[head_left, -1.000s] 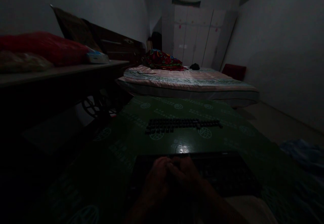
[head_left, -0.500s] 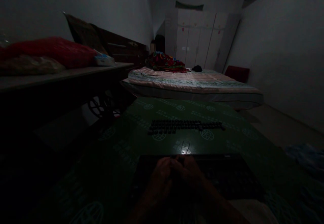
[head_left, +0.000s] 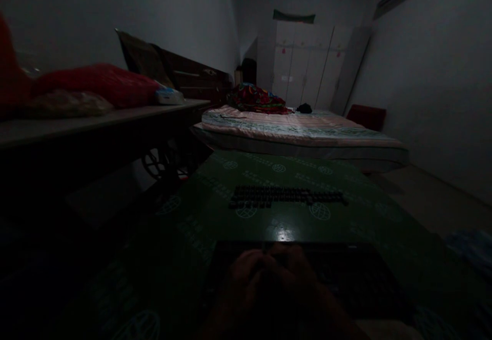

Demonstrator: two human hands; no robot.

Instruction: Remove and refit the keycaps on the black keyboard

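A black keyboard [head_left: 365, 273] lies on the green-covered table [head_left: 192, 258] in front of me, very dark in this light. Above its left half, my left hand [head_left: 244, 273] and my right hand [head_left: 292, 268] are close together, fingers bent inward and meeting. Whatever the fingers pinch is lost in shadow. Beyond the keyboard, loose black keycaps [head_left: 284, 195] are laid out in rows.
To the left runs a shelf-like table [head_left: 126, 119] with a red plastic bag [head_left: 100, 84] and a small box [head_left: 169, 96]. A bed [head_left: 307, 130] stands past the green table, with a wardrobe [head_left: 303, 68] behind it.
A thin wire loop that showed just beyond my fingers is out of sight now. Both hands stay together over the keyboard, and the whole view has shifted slightly.
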